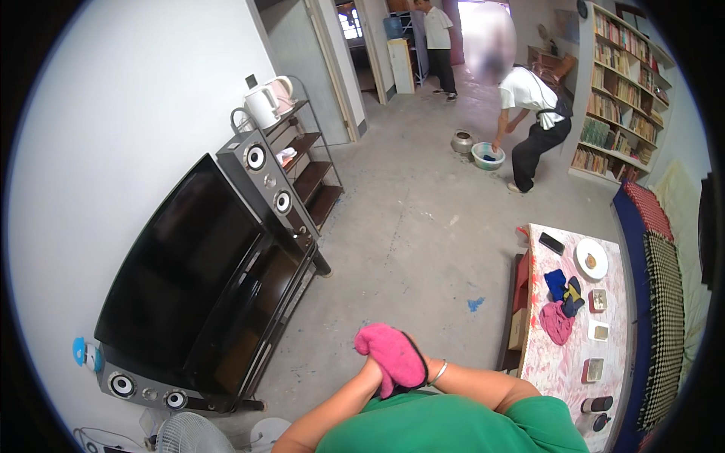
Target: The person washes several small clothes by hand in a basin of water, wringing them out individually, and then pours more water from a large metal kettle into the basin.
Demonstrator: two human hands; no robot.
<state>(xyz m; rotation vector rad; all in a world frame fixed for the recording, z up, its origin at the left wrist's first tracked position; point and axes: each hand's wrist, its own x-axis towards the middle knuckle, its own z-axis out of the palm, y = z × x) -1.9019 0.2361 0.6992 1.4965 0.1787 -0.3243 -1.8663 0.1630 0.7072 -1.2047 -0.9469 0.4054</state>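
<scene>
A pink plush cleaning cloth (396, 351) with dark edging is bunched up just in front of my green shirt. My left hand (371, 371) holds it from the left, the fingers hidden in its folds. On the other side my right hand (431, 365) grips the cloth's dark edge, and most of that hand is covered too. A silver bracelet (441, 374) circles my right wrist. Below the hands is the bare concrete floor (391, 255).
Left stand a television (175, 272), a tower speaker (266, 181) and a shelf rack (308, 181). At right a table (544, 362) bears cloths (558, 320), a phone (551, 243) and a plate (591, 259). Ahead, a person (532, 107) bends over a basin (488, 157); another person (439, 45) stands farther back.
</scene>
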